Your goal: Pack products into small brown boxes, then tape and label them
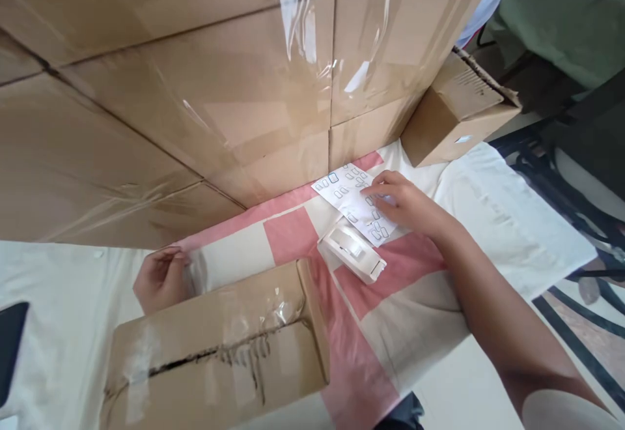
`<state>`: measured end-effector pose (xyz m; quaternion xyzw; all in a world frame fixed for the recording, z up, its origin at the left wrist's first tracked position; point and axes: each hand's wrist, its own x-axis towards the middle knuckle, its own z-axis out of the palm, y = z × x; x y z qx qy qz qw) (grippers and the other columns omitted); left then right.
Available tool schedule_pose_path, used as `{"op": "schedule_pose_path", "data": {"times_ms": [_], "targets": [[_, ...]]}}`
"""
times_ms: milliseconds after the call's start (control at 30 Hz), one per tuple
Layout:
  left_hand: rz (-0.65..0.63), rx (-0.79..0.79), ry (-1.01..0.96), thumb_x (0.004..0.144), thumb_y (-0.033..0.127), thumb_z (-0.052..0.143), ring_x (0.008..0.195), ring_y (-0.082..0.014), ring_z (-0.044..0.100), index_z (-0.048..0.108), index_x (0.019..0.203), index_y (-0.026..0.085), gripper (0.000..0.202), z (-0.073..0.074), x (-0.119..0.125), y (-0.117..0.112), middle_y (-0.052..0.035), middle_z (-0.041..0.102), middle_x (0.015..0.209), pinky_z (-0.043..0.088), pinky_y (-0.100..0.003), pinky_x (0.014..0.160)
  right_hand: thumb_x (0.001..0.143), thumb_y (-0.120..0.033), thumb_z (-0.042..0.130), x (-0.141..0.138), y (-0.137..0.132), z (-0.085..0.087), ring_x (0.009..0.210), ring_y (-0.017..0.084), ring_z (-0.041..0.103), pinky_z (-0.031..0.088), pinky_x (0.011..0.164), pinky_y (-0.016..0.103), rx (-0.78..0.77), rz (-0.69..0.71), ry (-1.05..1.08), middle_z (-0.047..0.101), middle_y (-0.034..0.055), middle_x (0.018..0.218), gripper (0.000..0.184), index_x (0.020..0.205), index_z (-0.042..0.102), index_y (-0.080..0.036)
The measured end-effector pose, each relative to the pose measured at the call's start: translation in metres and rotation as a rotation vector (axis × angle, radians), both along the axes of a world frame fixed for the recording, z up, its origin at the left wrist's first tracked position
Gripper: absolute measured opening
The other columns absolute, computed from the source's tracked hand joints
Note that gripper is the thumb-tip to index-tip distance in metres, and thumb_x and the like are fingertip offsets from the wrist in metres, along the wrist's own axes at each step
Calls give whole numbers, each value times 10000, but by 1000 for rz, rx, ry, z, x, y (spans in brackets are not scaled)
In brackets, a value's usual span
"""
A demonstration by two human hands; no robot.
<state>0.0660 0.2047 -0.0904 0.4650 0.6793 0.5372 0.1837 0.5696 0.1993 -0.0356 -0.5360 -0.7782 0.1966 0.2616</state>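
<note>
On the left, my left hand (163,281) is closed in a pinch. A piece of clear film (198,270) shows at its fingertips, beside the far edge of a taped cardboard box (215,352). My right hand (398,199) rests over a white sheet printed with small outlined shapes (347,197). Its fingers are bent and slightly apart, with the fingertips at the paper; I see nothing held in them. Just in front of the sheet lies a white tape dispenser-like device (352,251), which neither hand touches.
A tall wall of taped cartons (244,91) stands along the back. An opened carton (454,107) is at the far right, near a dark chair (581,130). Red and white checked cloth (293,234) covers the work surface. At the left edge sits a dark flat object (10,348).
</note>
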Motion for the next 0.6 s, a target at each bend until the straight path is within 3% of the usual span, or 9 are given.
{"op": "schedule_pose_path", "data": {"times_ms": [133,400,600], "targets": [[-160,-117,176,748,371,720,716,-143,593,714,857,169,230,-15,-7,-11,-3,691,790,466,-269,715,888,-157,552,-2,-5,0,1067,310,592,519,957,514,-93,2,-143,606,136,1164,370,1189,755,-225],[-179,-158,202,792,419,710,709,-147,585,724,894,192,248,-14,-13,-15,-2,702,832,468,-270,732,895,-182,516,0,1,1,981,247,619,526,840,395,-181,-42,-75,584,110,1149,229,1047,686,-203],[-197,-162,224,808,441,703,710,-146,585,729,902,193,267,-15,-16,-15,-7,708,847,464,-266,721,931,-195,480,-5,1,2,894,226,596,484,764,361,-151,-44,-122,584,103,1098,164,977,638,-199]]}}
